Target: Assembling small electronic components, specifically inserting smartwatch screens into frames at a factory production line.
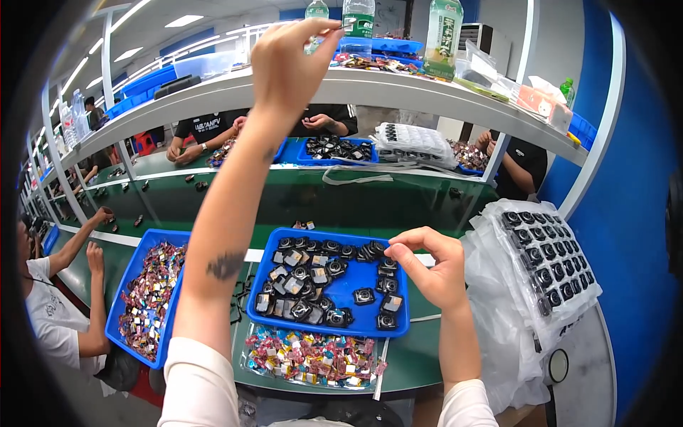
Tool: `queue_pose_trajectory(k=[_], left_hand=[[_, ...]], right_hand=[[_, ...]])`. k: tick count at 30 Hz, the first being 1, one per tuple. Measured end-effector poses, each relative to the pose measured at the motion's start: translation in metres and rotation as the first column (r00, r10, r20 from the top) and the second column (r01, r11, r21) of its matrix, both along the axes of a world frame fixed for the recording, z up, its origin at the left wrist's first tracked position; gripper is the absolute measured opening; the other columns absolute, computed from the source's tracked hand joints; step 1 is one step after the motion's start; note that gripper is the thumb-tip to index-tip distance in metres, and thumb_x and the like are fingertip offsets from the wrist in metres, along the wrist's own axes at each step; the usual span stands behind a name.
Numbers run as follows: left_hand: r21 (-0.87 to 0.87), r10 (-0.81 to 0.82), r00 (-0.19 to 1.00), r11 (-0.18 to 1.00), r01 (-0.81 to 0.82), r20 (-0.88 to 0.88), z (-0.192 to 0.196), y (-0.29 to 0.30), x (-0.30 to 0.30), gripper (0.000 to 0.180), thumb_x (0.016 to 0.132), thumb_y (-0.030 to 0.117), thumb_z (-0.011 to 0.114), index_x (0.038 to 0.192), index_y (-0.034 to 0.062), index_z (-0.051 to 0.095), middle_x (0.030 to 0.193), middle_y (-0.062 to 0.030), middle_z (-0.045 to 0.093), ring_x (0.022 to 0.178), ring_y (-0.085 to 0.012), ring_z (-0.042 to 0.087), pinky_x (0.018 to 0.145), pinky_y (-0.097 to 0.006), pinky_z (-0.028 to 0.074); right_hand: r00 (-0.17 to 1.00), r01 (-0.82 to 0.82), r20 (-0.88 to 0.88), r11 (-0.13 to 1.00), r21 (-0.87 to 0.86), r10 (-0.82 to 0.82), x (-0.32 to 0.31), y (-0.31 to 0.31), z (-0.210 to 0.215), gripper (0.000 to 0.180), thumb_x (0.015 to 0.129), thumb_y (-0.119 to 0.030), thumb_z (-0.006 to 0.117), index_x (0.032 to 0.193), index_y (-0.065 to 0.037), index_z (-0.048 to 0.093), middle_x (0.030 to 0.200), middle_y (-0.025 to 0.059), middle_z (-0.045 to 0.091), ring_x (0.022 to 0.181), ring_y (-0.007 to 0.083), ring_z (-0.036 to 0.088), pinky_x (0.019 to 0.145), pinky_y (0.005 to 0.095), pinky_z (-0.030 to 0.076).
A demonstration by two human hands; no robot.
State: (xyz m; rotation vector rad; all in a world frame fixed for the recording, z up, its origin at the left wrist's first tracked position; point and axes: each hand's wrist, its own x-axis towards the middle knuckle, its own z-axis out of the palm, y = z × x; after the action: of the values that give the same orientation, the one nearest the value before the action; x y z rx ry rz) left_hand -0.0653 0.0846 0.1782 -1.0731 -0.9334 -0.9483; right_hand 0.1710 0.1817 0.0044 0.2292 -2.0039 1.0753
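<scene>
My left hand (290, 65) is raised high in front of the shelf, its thumb and fingertips pinched together near a bottle. Whatever sits in that pinch is too small to name. Over the right rim of a blue tray (361, 328), my right hand (435, 269) is closed, thumb against forefinger. Its fingertips are close to the black camera-like parts there, and I cannot tell what they hold. Several such black parts (300, 273) lie in the tray, mostly on the left and along the right side. A shallow clear tray (245, 363) in front holds small pink, yellow, blue and white pieces (313, 356).
Another blue tray (126, 281) of coloured pieces stands left. Bagged trays (548, 252) of black round parts are stacked right. The shelf (398, 91) crosses ahead, carrying bottles (442, 39) and a tissue pack (544, 107). Other people work left and across the green bench (356, 199).
</scene>
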Motion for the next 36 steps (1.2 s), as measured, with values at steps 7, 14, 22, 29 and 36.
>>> queue_pose_trajectory(k=[7,14,22,29,36], left_hand=[[-0.167,0.006,0.962,0.985,0.041,0.272,-0.047,-0.023,-0.002,0.01,0.075,0.014,0.071,0.08,0.0051,0.07,0.064,-0.0026,0.062,0.055,-0.0128,0.048,0.054,-0.025,0.04],[-0.68,0.164,0.74,0.558,0.476,0.653,-0.227,-0.1,0.064,0.025,0.085,0.016,0.062,0.064,0.0015,0.063,0.058,-0.0097,0.058,0.055,-0.0249,0.054,0.054,-0.035,0.042],[-0.765,0.332,0.689,0.258,0.591,0.644,-0.289,-0.155,0.109,0.016,0.069,0.004,0.069,0.086,0.0055,0.069,0.076,-0.0069,0.056,0.073,-0.0232,0.055,0.065,-0.034,0.044],[-0.711,0.23,0.673,0.196,0.675,0.702,-0.282,-0.156,0.099,0.015,0.067,0.003,0.071,0.08,0.0052,0.065,0.081,-0.005,0.056,0.078,-0.0207,0.055,0.067,-0.032,0.045],[-0.002,0.008,0.0,0.315,0.949,1.0,-0.234,-0.121,0.103,0.027,0.08,0.001,0.067,0.105,-0.0015,0.057,0.088,-0.0044,0.064,0.079,-0.0086,0.061,0.068,-0.021,0.047]], right_hand=[[1.0,-0.011,0.018,0.998,0.061,0.01,-0.003,0.007,-0.001,0.008,0.079,-0.005,0.066,0.08,0.003,0.064,0.071,0.0072,0.064,0.061,0.0104,0.059,0.058,0.0238,0.047],[0.995,-0.085,0.04,0.996,-0.024,0.086,-0.016,0.007,-0.004,0.017,0.088,-0.005,0.047,0.092,0.001,0.063,0.076,0.0092,0.066,0.065,0.0125,0.061,0.061,0.0254,0.049],[0.975,-0.088,0.218,0.979,0.182,0.047,-0.026,-0.001,-0.02,0.017,0.086,-0.001,0.05,0.098,0.001,0.063,0.084,0.0081,0.066,0.08,0.0129,0.063,0.07,0.0247,0.049],[0.961,-0.148,0.264,0.958,0.246,0.081,-0.03,-0.014,-0.026,0.012,0.081,-0.004,0.057,0.09,0.002,0.063,0.077,0.011,0.066,0.07,0.0172,0.066,0.066,0.0269,0.051],[0.925,-0.296,0.299,0.939,0.175,0.236,-0.027,-0.021,-0.022,0.013,0.076,-0.006,0.065,0.086,0.003,0.063,0.076,0.0102,0.065,0.068,0.0171,0.065,0.064,0.027,0.051]])
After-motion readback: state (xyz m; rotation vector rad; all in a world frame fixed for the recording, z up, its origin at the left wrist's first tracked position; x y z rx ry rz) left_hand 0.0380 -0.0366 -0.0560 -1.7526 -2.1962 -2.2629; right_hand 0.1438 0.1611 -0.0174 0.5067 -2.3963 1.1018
